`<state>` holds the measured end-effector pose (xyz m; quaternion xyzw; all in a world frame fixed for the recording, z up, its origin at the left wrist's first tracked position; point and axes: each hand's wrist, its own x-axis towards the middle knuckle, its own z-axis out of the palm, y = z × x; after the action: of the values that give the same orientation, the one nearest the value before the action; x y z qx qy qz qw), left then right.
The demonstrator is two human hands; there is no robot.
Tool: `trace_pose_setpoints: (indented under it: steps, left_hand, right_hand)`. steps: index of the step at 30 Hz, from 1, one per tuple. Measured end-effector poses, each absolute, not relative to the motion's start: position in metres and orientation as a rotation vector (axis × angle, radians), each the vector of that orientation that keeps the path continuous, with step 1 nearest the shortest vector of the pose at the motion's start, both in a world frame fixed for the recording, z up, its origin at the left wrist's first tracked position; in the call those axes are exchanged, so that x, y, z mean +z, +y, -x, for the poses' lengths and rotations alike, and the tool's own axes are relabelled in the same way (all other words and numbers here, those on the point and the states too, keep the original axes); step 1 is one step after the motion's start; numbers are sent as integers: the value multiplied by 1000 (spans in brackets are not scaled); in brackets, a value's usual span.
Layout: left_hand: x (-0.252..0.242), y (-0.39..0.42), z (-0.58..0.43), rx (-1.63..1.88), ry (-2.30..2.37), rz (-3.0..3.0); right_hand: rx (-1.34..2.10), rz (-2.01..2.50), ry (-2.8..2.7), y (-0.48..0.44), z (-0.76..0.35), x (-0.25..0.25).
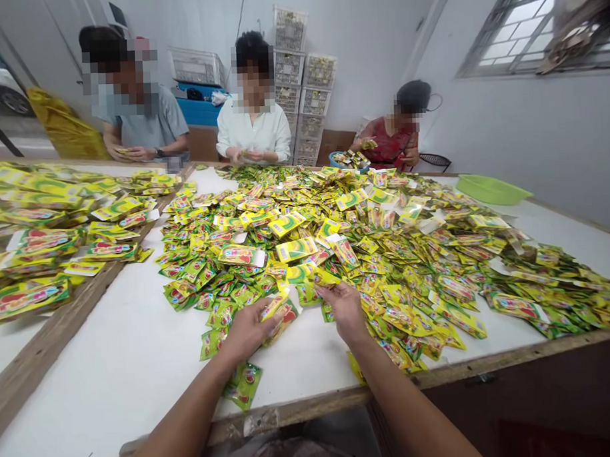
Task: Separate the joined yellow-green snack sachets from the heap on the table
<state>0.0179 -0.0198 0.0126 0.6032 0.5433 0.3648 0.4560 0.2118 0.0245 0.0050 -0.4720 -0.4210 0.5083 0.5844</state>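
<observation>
A big heap of small yellow and green sachets (366,246) covers the white table (120,368). My left hand (248,330) is closed on a small stack of sachets (284,309) near the heap's front edge. My right hand (344,307) reaches into the heap beside it, fingers bent onto a sachet (323,278). A few loose sachets (244,384) lie by my left forearm near the table's front edge.
Three people sit at the far side handling sachets. A second table on the left holds larger yellow packets (40,238). A green basin (491,188) sits at the far right, a blue bowl (347,162) at the back, and stacked white crates (305,88) stand by the wall.
</observation>
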Motion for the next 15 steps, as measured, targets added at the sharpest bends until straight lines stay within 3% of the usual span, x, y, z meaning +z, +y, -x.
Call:
trace_pose_setpoints:
  steps: [7,15]
  left_hand:
    - [4,-19,-18,973,955,-1006]
    - [4,-19,-19,905,878,-930]
  right_hand:
    - [1396,1144,-1272,27,-216,9]
    - [1232,1188,-1644,28,-223,25]
